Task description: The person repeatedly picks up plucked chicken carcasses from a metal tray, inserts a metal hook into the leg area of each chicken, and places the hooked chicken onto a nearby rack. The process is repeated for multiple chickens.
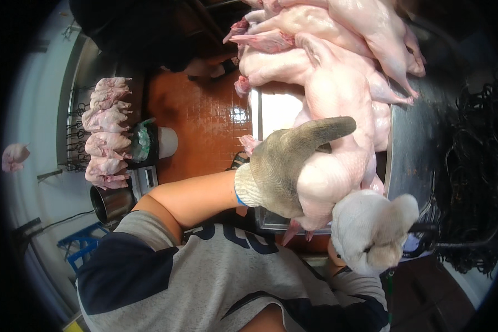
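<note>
A plucked poultry carcass (338,93), pale and smooth-skinned, stretches toward me from the pile. My left hand (282,170), in a soiled knit glove, grips its near, bumpy-skinned end, with the thumb stretched across the top. Pinkish tips (291,232) hang below that end. Against the carcass's near right side is my right hand (375,232), in a whiter glove with stained, curled fingers. Whether those fingers hold anything is hidden. Just right of them a dark bent object (423,228) shows, too unclear to name.
More plucked carcasses (307,20) are heaped at the far end of a metal-rimmed tray (255,112). Dark hooks (473,174) cluster right of the steel counter (415,141). Several birds (106,143) hang at left above a steel pot (112,203). A person (149,33) stands beyond the tiled floor (195,112).
</note>
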